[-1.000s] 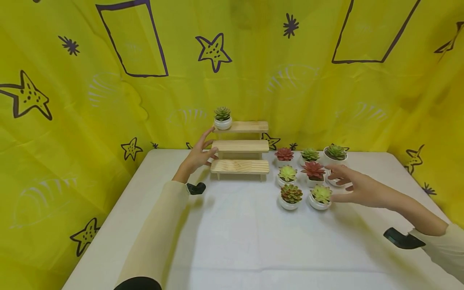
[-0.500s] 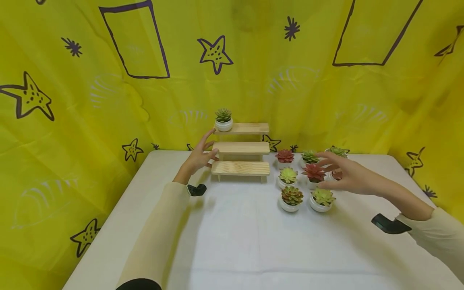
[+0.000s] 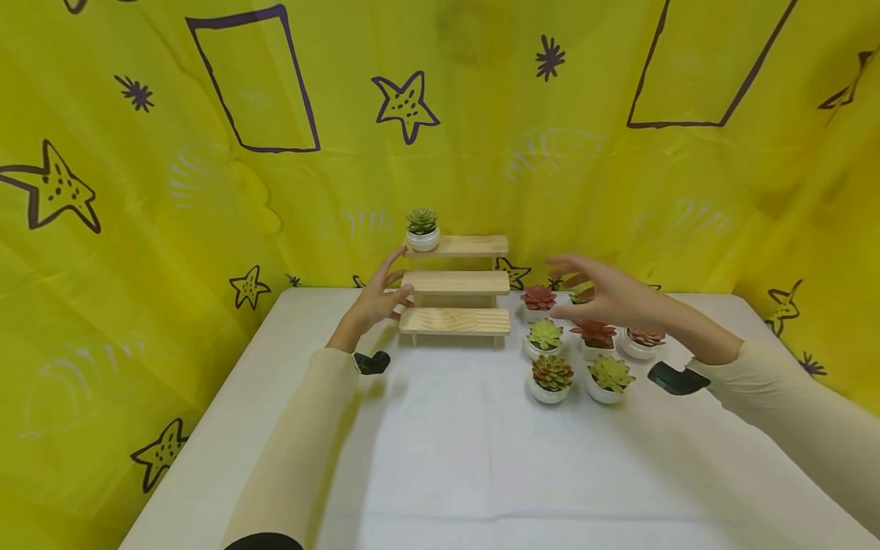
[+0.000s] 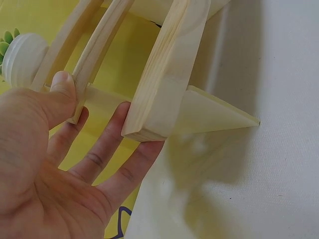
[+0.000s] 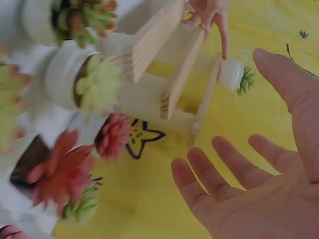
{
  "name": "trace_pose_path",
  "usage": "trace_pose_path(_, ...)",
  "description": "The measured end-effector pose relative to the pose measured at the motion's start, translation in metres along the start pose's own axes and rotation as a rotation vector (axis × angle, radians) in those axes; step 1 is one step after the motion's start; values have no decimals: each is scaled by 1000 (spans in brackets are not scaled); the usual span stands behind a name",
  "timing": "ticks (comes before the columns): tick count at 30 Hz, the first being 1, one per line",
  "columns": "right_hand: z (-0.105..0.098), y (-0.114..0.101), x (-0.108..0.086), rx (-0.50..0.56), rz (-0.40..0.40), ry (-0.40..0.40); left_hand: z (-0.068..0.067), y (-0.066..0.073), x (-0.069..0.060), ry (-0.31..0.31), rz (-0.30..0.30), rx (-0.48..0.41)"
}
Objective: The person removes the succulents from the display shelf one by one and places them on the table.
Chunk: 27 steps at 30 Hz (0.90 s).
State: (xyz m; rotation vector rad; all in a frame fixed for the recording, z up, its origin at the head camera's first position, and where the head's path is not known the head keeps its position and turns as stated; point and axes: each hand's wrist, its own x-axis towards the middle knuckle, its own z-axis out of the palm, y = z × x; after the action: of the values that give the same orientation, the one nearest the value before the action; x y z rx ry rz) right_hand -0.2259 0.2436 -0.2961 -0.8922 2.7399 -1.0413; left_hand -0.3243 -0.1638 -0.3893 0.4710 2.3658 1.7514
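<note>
A three-tier wooden display stand stands at the back of the table, a green potted succulent on the left of its top tier. My left hand holds the stand's left end; in the left wrist view the thumb lies by the middle board with fingers round the board ends. Spread and holding nothing, my right hand hovers over the back of a group of potted succulents, hiding some. Among them show a red succulent, a pale green one, another red one and a green-red one.
A yellow patterned cloth hangs behind the white table. More pots stand at the right of the group: a yellow-green succulent at the front and a pinkish one beside my right forearm.
My right hand has moved left and away across the potted succulents, uncovering the pinkish one and covering the back ones. My left hand stays at the stand's left end.
</note>
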Motion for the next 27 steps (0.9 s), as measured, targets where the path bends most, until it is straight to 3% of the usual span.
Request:
trace_pose_path(17,17,-17,71,17,-71,11,1,-4,1,15,-2,-5)
trace_pose_path(27,29,-25,103,-16,-54,21,1,-1,-1,13,5,6)
